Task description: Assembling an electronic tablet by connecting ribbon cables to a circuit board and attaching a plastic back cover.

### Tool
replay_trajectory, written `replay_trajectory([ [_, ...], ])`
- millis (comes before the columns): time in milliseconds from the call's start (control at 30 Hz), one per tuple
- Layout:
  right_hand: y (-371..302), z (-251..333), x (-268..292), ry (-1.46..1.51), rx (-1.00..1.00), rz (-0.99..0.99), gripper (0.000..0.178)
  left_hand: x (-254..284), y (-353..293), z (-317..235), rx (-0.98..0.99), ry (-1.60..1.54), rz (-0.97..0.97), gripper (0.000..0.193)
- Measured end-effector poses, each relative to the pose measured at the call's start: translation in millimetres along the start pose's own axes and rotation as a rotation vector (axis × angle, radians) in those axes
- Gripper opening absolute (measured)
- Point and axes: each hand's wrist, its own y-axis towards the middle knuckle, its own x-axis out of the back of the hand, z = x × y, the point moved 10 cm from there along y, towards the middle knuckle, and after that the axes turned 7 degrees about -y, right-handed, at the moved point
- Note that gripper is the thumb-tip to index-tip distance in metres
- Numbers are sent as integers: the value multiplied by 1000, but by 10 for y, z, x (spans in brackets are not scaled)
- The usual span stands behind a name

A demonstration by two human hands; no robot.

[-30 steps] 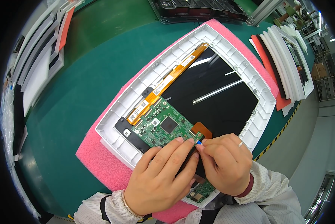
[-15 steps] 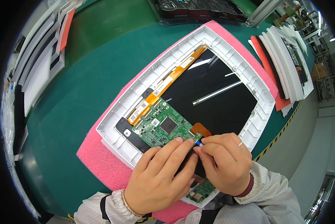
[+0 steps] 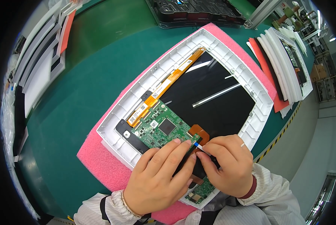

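Panel (image 3: 261, 114): big and white around its edge. It lies on the pink pad (image 3: 100, 165), which is on the green table (image 3: 74, 112).
Screen (image 3: 224, 112): black and shiny, inside the panel. A long orange band (image 3: 168, 82) runs along its left side.
Left hand (image 3: 158, 182): spread out flat, with some fingertips resting on the low edge of the board.
Right hand (image 3: 229, 165): thumb and pointing finger pinched on the strip, just beside the left hand's fingers.
Board (image 3: 177, 119): green, over the screen's lower left part.
Flap (image 3: 199, 133): brown, by the board's right end.
Chip (image 3: 167, 127): dark square on the board.
Strip (image 3: 196, 144): thin, white with a blue end, at the board's edge.
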Motion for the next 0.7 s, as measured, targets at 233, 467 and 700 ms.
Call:
replay_trajectory([
  [233,-22,15,-13,-34,5,-10,21,-2,-5,6,2,-7,-4,46],
  [467,-22,-24,-62,1,-32,48,19,-1,3,-3,-3,-2,-4,46],
  [700,-2,-118,-65,70,-137,15,16,-2,-4,4,-3,-1,-7,46],
])
